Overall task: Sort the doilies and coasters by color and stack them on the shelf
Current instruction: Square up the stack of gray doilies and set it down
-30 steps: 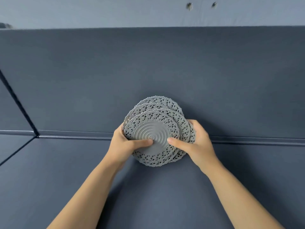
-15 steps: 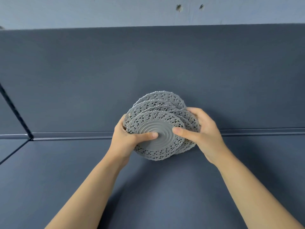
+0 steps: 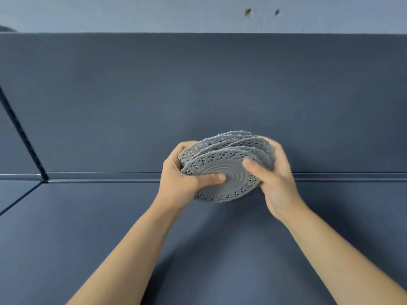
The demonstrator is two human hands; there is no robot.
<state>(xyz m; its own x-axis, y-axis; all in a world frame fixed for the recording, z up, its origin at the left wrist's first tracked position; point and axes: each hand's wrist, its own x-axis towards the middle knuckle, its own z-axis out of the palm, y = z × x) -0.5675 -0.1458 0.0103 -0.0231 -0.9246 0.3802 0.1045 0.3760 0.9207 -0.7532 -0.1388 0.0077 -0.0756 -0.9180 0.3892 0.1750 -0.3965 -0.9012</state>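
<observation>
Both hands clasp a fanned stack of grey doilies (image 3: 222, 164), lifted clear of the dark blue surface (image 3: 88, 238). The left hand (image 3: 180, 183) curls round its left edge, thumb on top; the right hand (image 3: 273, 179) wraps the opposite edge.

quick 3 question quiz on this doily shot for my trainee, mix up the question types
1. True or false: the left hand and the right hand both grip the stack of doilies.
2. What rests on the ringed centre of the top doily? A) both thumbs B) both little fingers C) nothing
3. Fill in: every doily in view is ___ in colour.
Key: 1 true; 2 A; 3 grey.
</observation>
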